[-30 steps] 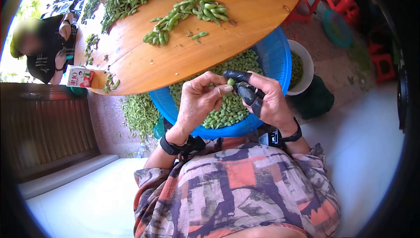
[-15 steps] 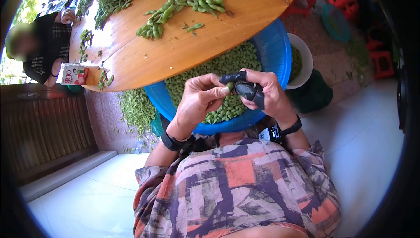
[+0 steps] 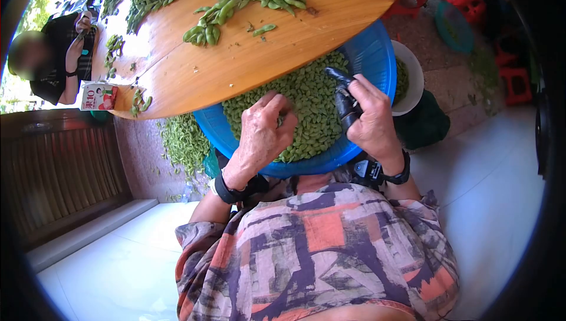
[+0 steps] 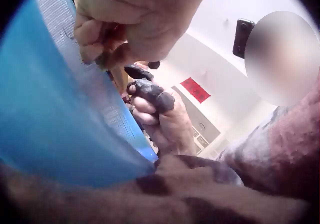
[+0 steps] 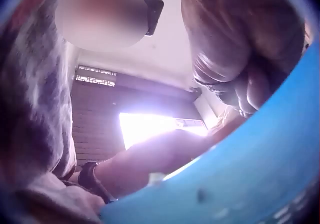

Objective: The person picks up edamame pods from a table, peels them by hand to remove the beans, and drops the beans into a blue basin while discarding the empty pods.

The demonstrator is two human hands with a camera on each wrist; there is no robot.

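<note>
My left hand is over the left part of a blue plastic basin, its fingers curled in. A small bit of green pod shows between its fingers, mostly hidden by them. To its right is my right hand, with black wrapping on the thumb and index finger, which stand out over the basin; nothing shows between them. Shelled green soybeans fill the basin below both hands. In the left wrist view, the left hand hangs close above the basin's wall, its fingertips bunched together.
A wooden table overhangs the basin's far side, bearing soybean pods and a printed carton. Emptied pods cover the floor at left. A white bowl and red stools stand right. Another person sits across.
The hands, earlier together over a green pod, have come apart. My left hand has drawn back leftward with fingers curled; my right has moved right, its wrapped thumb and index finger parted.
</note>
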